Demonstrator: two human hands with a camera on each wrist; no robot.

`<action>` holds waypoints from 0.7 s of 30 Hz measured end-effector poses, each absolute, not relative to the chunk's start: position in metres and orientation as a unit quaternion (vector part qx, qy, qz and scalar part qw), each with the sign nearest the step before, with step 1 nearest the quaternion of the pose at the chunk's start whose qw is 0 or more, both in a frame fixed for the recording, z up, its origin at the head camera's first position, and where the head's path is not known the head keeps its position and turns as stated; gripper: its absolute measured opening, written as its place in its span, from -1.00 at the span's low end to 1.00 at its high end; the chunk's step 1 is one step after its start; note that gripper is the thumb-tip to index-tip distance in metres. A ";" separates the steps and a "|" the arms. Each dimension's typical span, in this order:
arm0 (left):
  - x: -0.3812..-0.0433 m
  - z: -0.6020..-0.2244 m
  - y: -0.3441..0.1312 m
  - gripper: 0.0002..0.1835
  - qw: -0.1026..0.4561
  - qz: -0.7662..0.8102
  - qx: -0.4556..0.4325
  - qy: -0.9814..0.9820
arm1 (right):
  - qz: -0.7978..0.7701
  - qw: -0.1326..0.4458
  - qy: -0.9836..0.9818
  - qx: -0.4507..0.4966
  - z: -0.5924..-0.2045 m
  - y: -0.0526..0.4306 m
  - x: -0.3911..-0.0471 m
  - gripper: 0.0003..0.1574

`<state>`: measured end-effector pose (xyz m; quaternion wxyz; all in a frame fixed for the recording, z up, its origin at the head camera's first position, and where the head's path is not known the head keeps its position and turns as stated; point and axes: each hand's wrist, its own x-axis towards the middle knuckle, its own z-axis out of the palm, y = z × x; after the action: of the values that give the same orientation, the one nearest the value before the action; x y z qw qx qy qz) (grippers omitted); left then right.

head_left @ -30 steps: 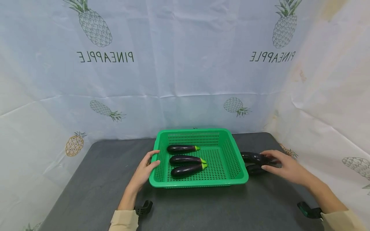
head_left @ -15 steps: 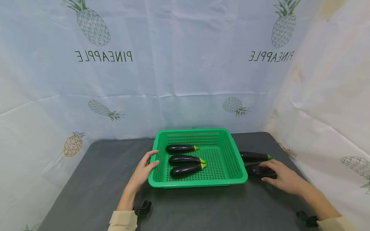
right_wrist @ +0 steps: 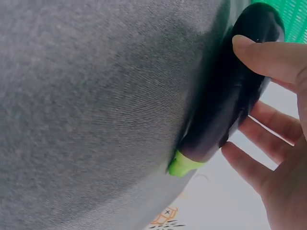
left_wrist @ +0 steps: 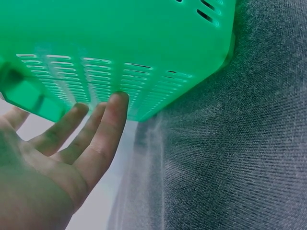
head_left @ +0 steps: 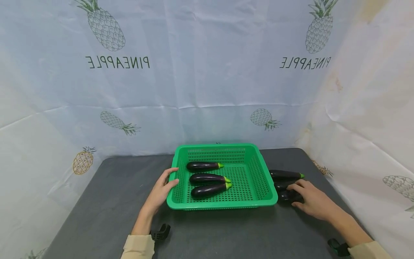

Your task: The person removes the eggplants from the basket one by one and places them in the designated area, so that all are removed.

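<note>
In the head view, a green plastic basket [head_left: 223, 205] with slotted walls stands on the dark table. Three eggplants lie inside it: one at the back [head_left: 203, 166], one in the middle [head_left: 208, 178] and one in front [head_left: 209, 190]. My left hand [head_left: 159, 192] touches the basket's left side, its fingers [left_wrist: 103, 136] nearly straight against the outer wall. Right of the basket, my right hand [head_left: 312, 199] holds the nearest eggplant [right_wrist: 225, 98] across its body, thumb on one side and fingers on the other. That eggplant's green stem end shows in the right wrist view.
Two more eggplants lie just behind the held one, a rear eggplant [head_left: 286, 175] and a partly hidden eggplant [head_left: 280, 185]. The grey table [head_left: 226, 233] ends against a pineapple-print cloth [head_left: 207, 82] at the back, and cloth also hangs at both sides.
My right hand has left the rear eggplant and moved nearer to me, over the middle one, onto the front eggplant. My left hand and the basket have stayed in place.
</note>
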<state>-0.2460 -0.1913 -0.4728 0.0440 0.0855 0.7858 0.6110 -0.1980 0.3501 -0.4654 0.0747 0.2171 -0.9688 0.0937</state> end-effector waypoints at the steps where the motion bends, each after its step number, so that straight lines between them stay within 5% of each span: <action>1: -0.246 -0.473 -0.191 -0.50 0.045 0.612 0.085 0.785 | 0.095 0.072 -0.969 0.215 -0.465 0.350 -0.199 -0.39; 13: -0.246 -0.471 -0.190 -0.49 0.047 0.611 0.084 0.786 | 0.128 0.027 -0.975 0.181 -0.448 0.344 -0.202 -0.45; 21: -0.245 -0.473 -0.192 -0.49 0.040 0.607 0.091 0.788 | 0.153 0.062 -0.969 0.181 -0.432 0.337 -0.200 -0.50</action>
<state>-0.2450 -0.1919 -0.4730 0.0399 0.0907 0.7884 0.6071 -0.2003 0.3374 -0.4322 0.0623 0.1813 -0.9694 0.1534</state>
